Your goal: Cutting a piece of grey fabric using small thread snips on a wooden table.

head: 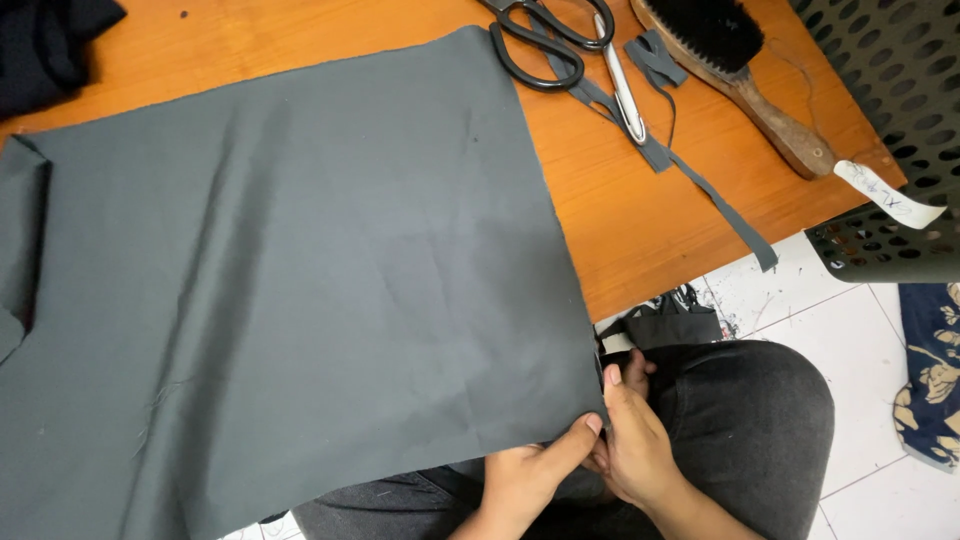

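A large dark grey fabric panel (290, 280) lies spread over an orange wooden table (620, 200) and hangs off its near edge. My left hand (525, 475) pinches the cloth's near right corner, thumb on top. My right hand (630, 440) grips the same corner from the right, fingers closed on the edge, just above my lap in dark grey trousers (750, 410).
Black-handled scissors (545, 40), a wooden brush with black bristles (740, 70) and thin grey fabric strips (700, 190) lie at the table's far right. A dark perforated plastic basket (900, 120) stands at right. Black cloth (50, 40) sits top left. White tiled floor (860, 350) below.
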